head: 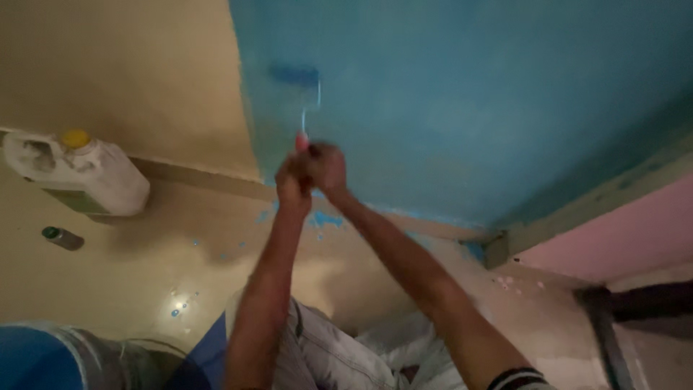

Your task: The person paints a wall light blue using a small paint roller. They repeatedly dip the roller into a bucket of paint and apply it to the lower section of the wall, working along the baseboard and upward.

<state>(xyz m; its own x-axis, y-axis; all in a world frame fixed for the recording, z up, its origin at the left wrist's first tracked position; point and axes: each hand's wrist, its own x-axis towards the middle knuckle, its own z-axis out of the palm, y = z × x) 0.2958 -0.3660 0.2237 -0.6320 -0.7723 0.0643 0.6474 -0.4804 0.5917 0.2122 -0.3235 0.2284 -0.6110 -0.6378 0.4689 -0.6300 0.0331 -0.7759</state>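
Left hand [292, 180] and right hand [326, 165] both clenched on handle of paint roller [294, 74], stacked for reach; roller sleeve was pressed flat on blue wall [469, 87] near its left edge. White jerrycan [79, 173] stood on floor [144, 267] against beige wall, clear of spatter.

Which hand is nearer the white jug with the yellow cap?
Left. The left hand grips the paint roller handle on the side toward the white jug; the right hand clasps beside it, slightly farther away.

Two hands [312, 172], one paint roller [296, 76], one white jug [79, 173], one small can [62, 237], one blue bucket [40, 357]
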